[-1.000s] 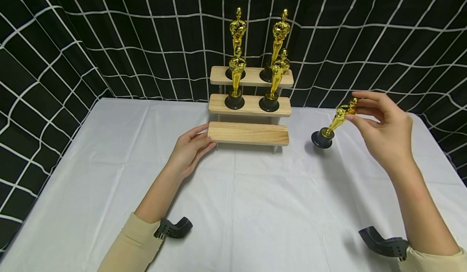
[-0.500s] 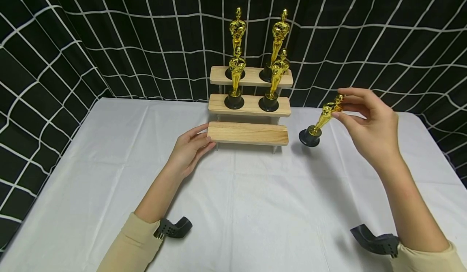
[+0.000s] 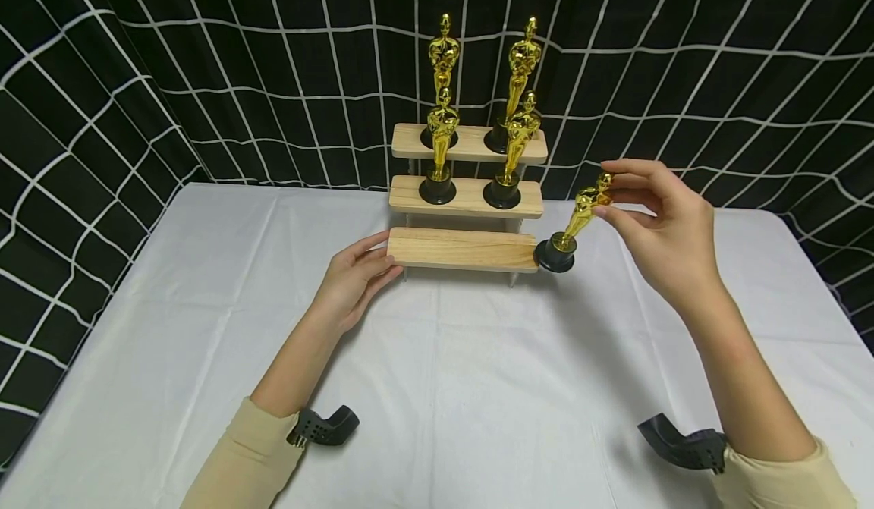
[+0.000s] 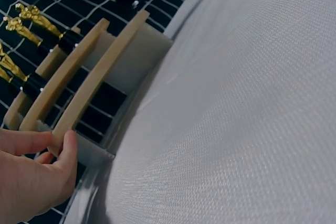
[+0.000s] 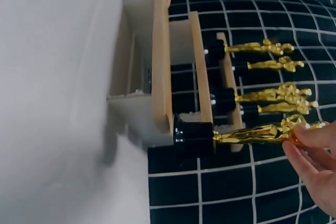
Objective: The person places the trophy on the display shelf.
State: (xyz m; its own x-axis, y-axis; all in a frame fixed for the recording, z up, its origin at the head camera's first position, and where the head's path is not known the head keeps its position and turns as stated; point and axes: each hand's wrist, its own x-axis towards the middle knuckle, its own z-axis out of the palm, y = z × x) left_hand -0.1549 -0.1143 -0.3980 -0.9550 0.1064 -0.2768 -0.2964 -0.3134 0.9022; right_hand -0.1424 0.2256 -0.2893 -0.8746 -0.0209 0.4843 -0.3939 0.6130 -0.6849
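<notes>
A three-tier wooden display stand [image 3: 464, 249] stands at the back of the table. My left hand [image 3: 356, 278] grips the left end of its lowest shelf, thumb and fingers around the wood, as the left wrist view also shows. My right hand [image 3: 665, 228] pinches a gold trophy statuette [image 3: 579, 217] by its head and shoulders. The statuette tilts, its black base [image 5: 194, 137] lower and to the left, right at the right end of the lowest shelf. Two statuettes stand on the middle shelf [image 3: 471, 196] and two more on the top shelf [image 3: 471, 143].
A white cloth [image 3: 478, 388] covers the table. Behind it hangs a black curtain [image 3: 273, 114] with a white grid. A black wrist mount [image 3: 328, 425] sits on the left forearm, another black mount [image 3: 686, 444] on the right.
My right hand has carried the statuette leftward, from beyond the stand's right side to the end of the lowest shelf. My left hand keeps its grip in the same place.
</notes>
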